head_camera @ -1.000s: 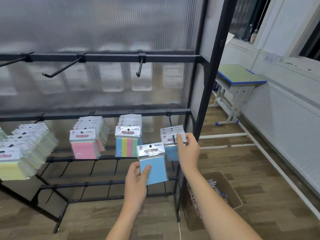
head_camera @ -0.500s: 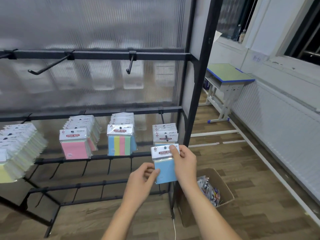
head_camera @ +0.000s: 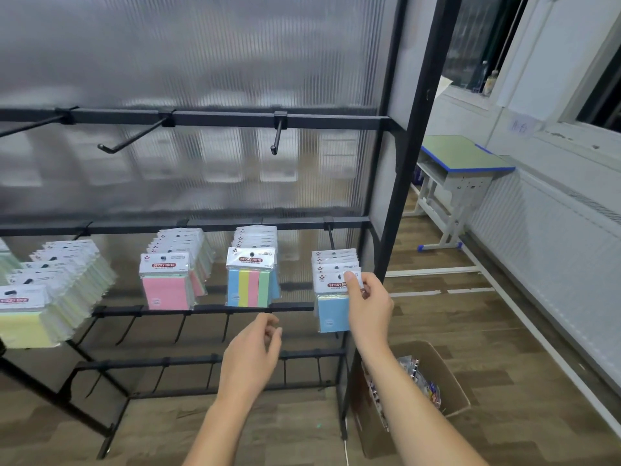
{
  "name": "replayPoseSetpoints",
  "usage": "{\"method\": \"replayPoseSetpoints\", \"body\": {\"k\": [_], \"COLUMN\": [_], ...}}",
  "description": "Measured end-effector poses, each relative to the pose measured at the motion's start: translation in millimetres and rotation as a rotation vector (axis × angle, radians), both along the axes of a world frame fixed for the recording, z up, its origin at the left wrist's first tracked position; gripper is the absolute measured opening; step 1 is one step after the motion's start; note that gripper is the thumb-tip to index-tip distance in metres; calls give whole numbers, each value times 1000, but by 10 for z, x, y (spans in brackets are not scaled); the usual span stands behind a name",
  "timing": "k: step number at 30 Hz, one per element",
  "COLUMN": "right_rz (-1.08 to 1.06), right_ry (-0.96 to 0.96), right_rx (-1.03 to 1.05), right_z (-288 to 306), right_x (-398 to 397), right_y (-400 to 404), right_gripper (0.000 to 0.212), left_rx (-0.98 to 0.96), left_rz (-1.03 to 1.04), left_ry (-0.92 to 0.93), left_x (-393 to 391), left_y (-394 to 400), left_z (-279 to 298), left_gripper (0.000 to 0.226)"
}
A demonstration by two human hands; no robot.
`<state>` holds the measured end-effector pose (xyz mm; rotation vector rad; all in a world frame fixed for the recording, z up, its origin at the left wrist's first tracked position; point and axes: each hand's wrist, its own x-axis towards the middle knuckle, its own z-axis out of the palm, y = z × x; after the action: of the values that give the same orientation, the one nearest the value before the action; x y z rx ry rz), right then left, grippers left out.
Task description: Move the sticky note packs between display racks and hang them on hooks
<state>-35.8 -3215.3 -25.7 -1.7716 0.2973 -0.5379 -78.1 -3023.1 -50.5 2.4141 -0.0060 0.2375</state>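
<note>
Backdrop: ribbed translucent panel behind a black display rack, wood-look floor below, and a green-topped school table by the wall on the right.
Upper rail: two bare hooks jut forward, nothing hung on them.
Middle rail: rows of sticky note packs hang here, with yellow packs at far left, pink packs, striped packs, and at the right end the blue packs.
Task's thing: the front blue pack hangs at the tip of the rightmost hook, with more blue packs behind it; whether its hole is fully over the tip cannot be told.
Right hand: thumb and fingers pinch the white header card of the front blue pack.
Left hand: free, just below the middle rail, fingers loosely curled and holding nothing, apart from every pack.
Floor: an open cardboard box with mixed packets stands beside the rack's post.
Risk: if the hole is not fully on the hook, letting go would likely drop the pack to the floor or the box.
Risk: a sideways tug on the header could tear the hole or drag the packs behind forward.
</note>
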Motion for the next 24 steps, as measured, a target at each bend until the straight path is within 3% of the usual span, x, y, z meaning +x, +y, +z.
{"method": "replayPoseSetpoints", "body": {"k": [10, 13, 17, 20, 24], "right_rz": [-84, -107, -159, -192, -43], "right_ry": [12, 1, -2, -67, -182], "right_rx": [-29, -114, -213, -264, -418], "right_z": [-105, -94, -110, 34, 400], "right_x": [127, 262, 311, 266, 177], "right_y": [48, 52, 63, 104, 549], "right_gripper": [25, 29, 12, 20, 12], "left_rx": [52, 67, 77, 80, 72], "left_rz": [-20, -25, -22, -19, 26], "left_ry": [2, -9, -12, -13, -11], "left_x": [73, 109, 156, 185, 175], "left_y": [-29, -32, 37, 175, 540], "left_z": [30, 41, 53, 63, 87], "left_gripper": [12, 12, 11, 11, 13]}}
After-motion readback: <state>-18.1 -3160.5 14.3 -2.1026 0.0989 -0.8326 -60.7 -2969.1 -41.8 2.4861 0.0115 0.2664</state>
